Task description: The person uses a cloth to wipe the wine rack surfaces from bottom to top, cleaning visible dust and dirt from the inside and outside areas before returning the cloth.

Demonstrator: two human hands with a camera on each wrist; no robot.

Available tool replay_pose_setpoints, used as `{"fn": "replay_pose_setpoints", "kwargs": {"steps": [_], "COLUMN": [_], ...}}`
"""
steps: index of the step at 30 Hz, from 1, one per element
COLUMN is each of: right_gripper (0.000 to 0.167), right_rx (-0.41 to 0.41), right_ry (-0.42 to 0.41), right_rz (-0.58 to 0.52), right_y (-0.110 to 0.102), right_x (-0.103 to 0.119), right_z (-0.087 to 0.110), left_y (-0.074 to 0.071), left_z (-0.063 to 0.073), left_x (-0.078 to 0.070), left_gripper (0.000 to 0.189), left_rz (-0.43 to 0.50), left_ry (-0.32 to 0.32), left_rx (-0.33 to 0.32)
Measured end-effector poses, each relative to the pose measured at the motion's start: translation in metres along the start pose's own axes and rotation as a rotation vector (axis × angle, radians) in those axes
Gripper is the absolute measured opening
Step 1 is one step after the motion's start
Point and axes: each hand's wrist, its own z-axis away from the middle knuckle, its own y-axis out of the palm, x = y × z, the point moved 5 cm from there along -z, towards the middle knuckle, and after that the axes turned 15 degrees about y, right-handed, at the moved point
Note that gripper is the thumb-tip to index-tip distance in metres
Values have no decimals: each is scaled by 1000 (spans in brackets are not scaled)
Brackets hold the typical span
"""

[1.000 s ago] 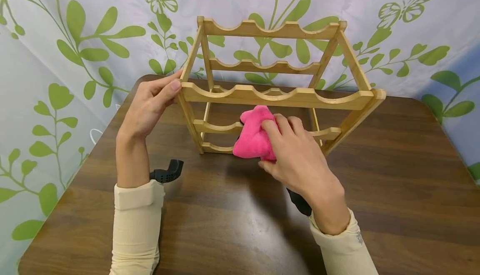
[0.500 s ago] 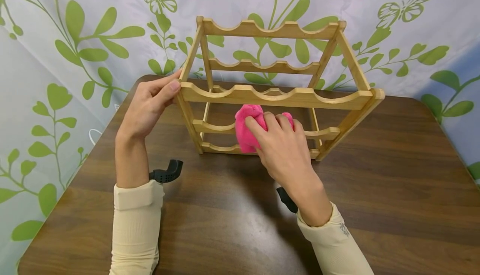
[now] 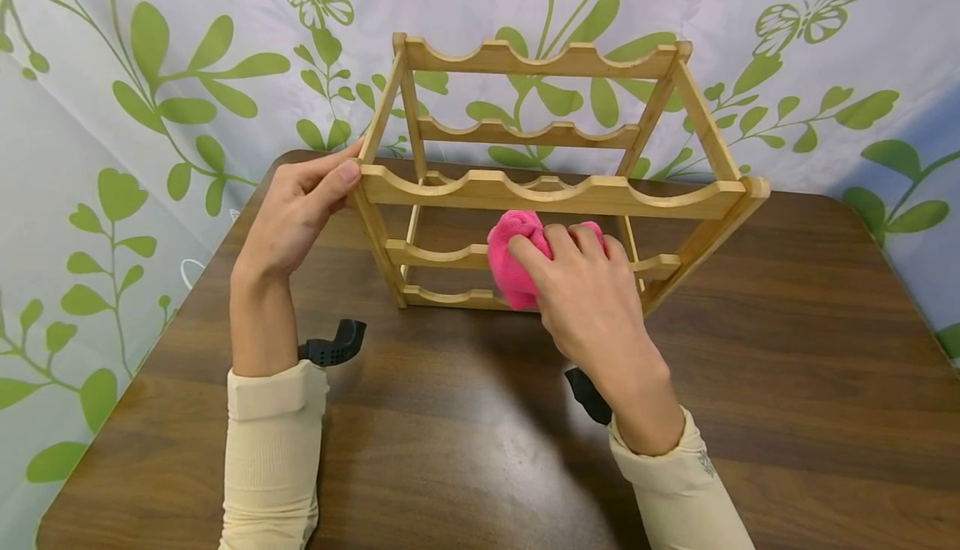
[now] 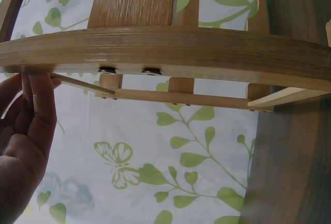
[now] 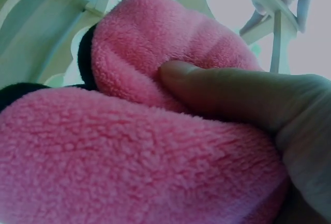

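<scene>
A light wooden rack with scalloped rails [image 3: 550,194] stands on the table. At its front left top corner, my left hand [image 3: 288,212] holds the post between thumb and fingers; the left wrist view shows those fingers [image 4: 41,100] against the wood. My right hand [image 3: 600,308] grips a bunched pink plush cloth [image 3: 513,262] at the middle front rail [image 3: 437,256], covering part of that rail. Close up in the right wrist view, the thumb [image 5: 222,87] presses into a fold of the cloth, which has a black edging [image 5: 87,56].
The brown wood-grain table [image 3: 420,442] extends around the rack. Behind it hangs a pale curtain [image 3: 247,0] with green leaves and butterflies. Black wrist mounts [image 3: 333,344] stick out near both wrists. A thin white cable [image 3: 191,272] loops by the left table edge.
My right hand has slid the cloth left along the middle rail, then partway back to the right. The cloth is bunched up more tightly. My left hand and the rack stay in place.
</scene>
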Motion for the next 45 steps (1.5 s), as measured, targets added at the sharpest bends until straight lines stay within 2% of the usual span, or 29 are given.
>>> {"fn": "replay_pose_setpoints", "kwargs": {"steps": [14,27,34,37,42,45], "right_gripper": [50,51,52,59,77,77], "right_rx": [58,110,119,125,183,180], "right_ry": [62,152,179,201,266,280], "right_rz": [-4,-26,24,49,83,88], "right_y": [-12,-25,-25,-25,-23,-23], "right_x": [-13,-41,-47,-48,-52,-52], "right_z": [2,6,7,8,8,8], "left_y": [1,1,1,2,1,1], "left_z": [0,0,1,1,1,1], "left_x": [0,-1,-3,-3,-3,-2], "left_gripper": [39,39,38,38,36,35], "left_rz": [9,1,-8,-1,-2,-3], "left_ry": [-2,3,3,0,-4,-7], "left_rx": [2,2,3,4,-8,-19]}}
